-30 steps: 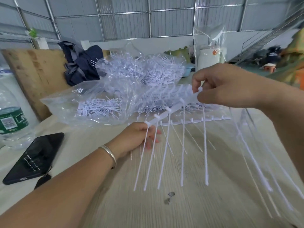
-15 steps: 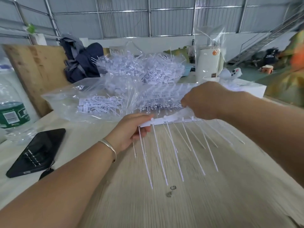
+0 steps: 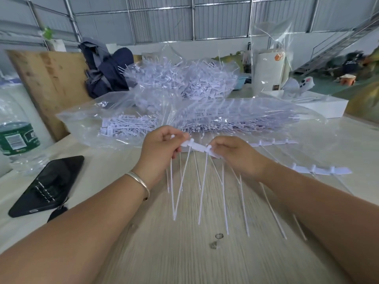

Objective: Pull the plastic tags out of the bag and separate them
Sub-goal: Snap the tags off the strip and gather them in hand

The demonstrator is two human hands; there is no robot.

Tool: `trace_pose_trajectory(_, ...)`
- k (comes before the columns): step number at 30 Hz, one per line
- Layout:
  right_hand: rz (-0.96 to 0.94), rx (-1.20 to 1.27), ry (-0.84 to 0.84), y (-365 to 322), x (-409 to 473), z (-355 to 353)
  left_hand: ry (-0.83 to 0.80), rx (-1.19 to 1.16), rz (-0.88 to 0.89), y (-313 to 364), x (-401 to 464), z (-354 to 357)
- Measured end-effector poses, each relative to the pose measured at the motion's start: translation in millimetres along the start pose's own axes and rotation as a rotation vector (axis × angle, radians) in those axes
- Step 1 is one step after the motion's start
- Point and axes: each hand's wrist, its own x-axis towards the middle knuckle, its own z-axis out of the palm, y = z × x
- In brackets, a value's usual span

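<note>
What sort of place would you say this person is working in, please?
Probably a warehouse or small factory packing bench: corrugated metal walls behind, a metal staircase at the right, and clear bags of plastic tags heaped on the wooden table.

Counts on the tabletop (image 3: 184, 263)

Two hands, left (image 3: 159, 152) and right (image 3: 235, 155), both pinch one strip of tags (image 3: 198, 147); a second strip (image 3: 320, 170) lies toward the right edge and a third (image 3: 272, 142) behind the right hand. Two clear bags (image 3: 86, 128) of tags lie toward the far edge, the tags inside too many to count. One phone (image 3: 48, 185) and one bottle (image 3: 17, 138) sit at the left edge, one white box (image 3: 328, 108) at the far right corner, one bracelet (image 3: 141, 184) on the left wrist.
</note>
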Motion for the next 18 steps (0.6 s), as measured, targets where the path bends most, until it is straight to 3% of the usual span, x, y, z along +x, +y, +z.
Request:
trace_pose_trajectory(2,0.003,0.139,0.025,-0.7,-1.0,-3.7,0.023,-0.029,-0.001,0.7,0.9,-1.1)
trace_pose_trajectory(3,-0.004,0.088,0.014,1.2,-0.8,-6.3,0.02,-0.037,-0.014,0.1,1.5,-1.4)
trace_pose_trajectory(6,0.003,-0.354,0.061,5.5,-1.9,-11.1,-0.047,-0.055,-0.073,-3.1,3.0,-0.6)
trace_pose_trajectory(12,-0.162,-0.997,0.374,-3.1,-4.2,-9.9,-0.075,0.015,-0.149,-4.2,5.2,-2.5)
trace_pose_trajectory(15,-0.214,-1.038,0.491,-4.4,-4.1,-9.3,-0.155,0.046,-0.202,-4.6,2.4,-2.8)
trace_pose_trajectory(18,-0.17,-0.924,0.36,-1.6,-3.9,-9.9,-0.188,0.047,-0.213,-2.6,0.0,-3.1)
